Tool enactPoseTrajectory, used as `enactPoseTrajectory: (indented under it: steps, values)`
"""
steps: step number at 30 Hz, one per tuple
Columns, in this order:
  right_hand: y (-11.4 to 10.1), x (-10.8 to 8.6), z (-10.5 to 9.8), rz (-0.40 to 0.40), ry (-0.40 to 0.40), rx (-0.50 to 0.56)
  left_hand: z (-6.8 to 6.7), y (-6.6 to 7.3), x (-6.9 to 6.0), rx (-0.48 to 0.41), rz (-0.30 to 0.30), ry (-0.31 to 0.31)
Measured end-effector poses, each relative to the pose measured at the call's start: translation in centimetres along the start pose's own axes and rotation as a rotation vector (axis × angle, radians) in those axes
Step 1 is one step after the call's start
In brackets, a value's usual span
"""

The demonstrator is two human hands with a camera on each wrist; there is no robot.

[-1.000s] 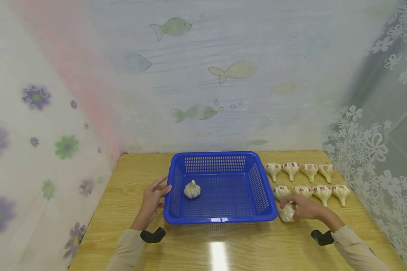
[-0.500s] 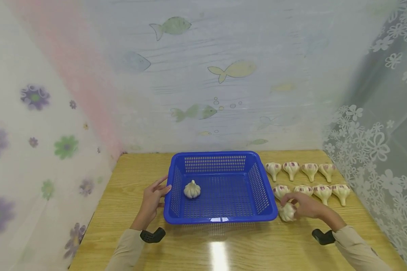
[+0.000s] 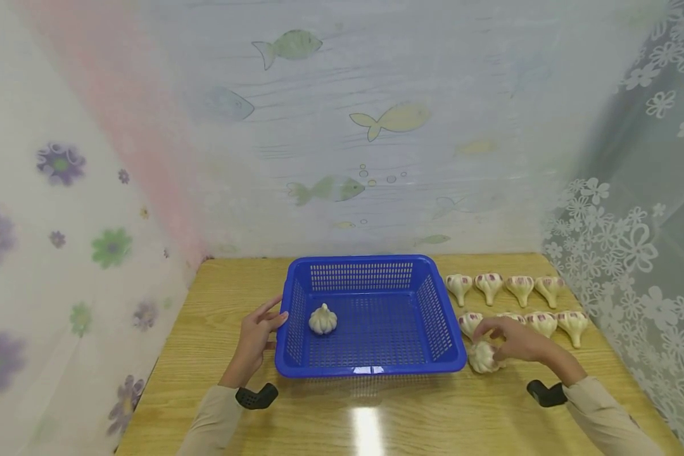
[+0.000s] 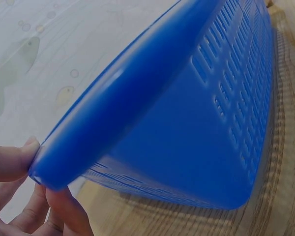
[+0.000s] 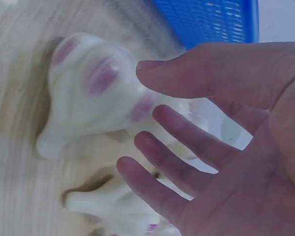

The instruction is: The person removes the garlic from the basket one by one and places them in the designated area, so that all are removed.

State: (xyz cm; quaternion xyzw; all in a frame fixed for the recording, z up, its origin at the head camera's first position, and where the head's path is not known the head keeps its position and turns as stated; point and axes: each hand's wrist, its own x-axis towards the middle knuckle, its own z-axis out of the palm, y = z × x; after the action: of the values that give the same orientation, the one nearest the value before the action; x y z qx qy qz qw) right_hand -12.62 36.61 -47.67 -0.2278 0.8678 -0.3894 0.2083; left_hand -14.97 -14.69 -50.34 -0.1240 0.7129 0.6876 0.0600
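Note:
In the head view a blue plastic basket (image 3: 370, 369) with slotted walls stands on the table. A white garlic bulb (image 3: 323, 320) lies inside it, toward the left. My left hand (image 3: 254, 339) grips the basket's left rim; the left wrist view shows the thumb above the rim and fingers (image 4: 64, 211) below it. Just right of the basket, my right hand (image 3: 515, 339) hovers at another garlic bulb (image 3: 483, 358) on the table. Its fingers (image 5: 177, 147) are spread and relaxed in the right wrist view, beside the purple-marked garlic bulb (image 5: 88, 83).
Several more purple-streaked garlic bulbs (image 3: 489, 288) lie in two rows at the right of the basket, and my right hand partly covers the nearer row. Printed curtains (image 3: 342, 126) close off the back and both sides of the wooden table (image 3: 296, 418).
My right hand has loosened from the garlic bulb and shifted slightly up and to the right; the bulb stays on the table. The left hand and basket have not moved.

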Motion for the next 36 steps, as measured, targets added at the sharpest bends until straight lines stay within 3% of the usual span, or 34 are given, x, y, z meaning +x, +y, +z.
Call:
enactPoseTrajectory:
  steps: [6,13,26,36]
  values:
    - [-1.5,0.8,-1.1,0.000,0.063,-0.004,-0.2,0.0,0.0,0.010,-0.005,0.011]
    - [-3.6,3.0,-2.1,-0.009,0.134,-0.014,-0.4,0.2,0.0,0.017,-0.006,0.020]
    - [-7.4,7.7,-0.7,-0.003,0.098,0.093,-0.1,0.5,-0.3,-0.004,0.005,-0.002]
    - [-8.8,11.5,0.7,0.044,0.060,0.211,0.2,0.4,-0.3,-0.002,0.006,0.015]
